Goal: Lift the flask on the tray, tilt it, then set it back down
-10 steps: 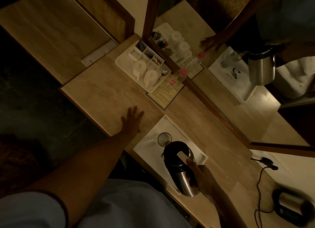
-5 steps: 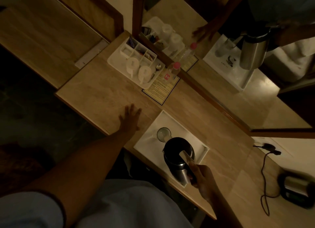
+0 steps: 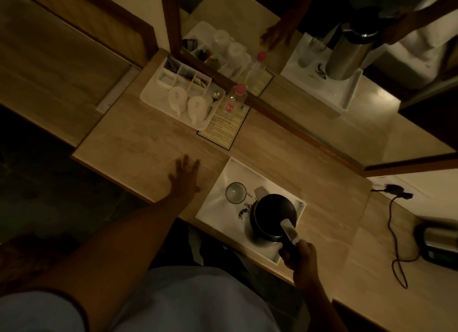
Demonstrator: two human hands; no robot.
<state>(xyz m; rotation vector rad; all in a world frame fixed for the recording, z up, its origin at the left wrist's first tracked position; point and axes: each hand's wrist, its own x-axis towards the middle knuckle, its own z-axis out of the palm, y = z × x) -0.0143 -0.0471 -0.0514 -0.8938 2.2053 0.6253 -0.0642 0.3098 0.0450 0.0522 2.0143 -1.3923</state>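
A steel flask (image 3: 272, 215) with a dark round lid stands upright on the white tray (image 3: 215, 207), seen from above. My right hand (image 3: 298, 256) is closed around its handle at the tray's near right corner. A clear glass (image 3: 235, 192) sits on the tray just left of the flask. My left hand (image 3: 184, 176) lies flat on the wooden counter, fingers spread, left of the tray and holding nothing.
A white organiser tray (image 3: 153, 97) with two cups, sachets and a spoon sits at the back by the mirror (image 3: 322, 59). A pink-capped bottle (image 3: 234, 99) stands on a printed card (image 3: 224, 127). A kettle (image 3: 438, 241) with a cord (image 3: 394, 232) sits at right.
The flask went from tilted and raised to upright on the tray, my right hand still on its handle. My left hand stayed flat on the counter.
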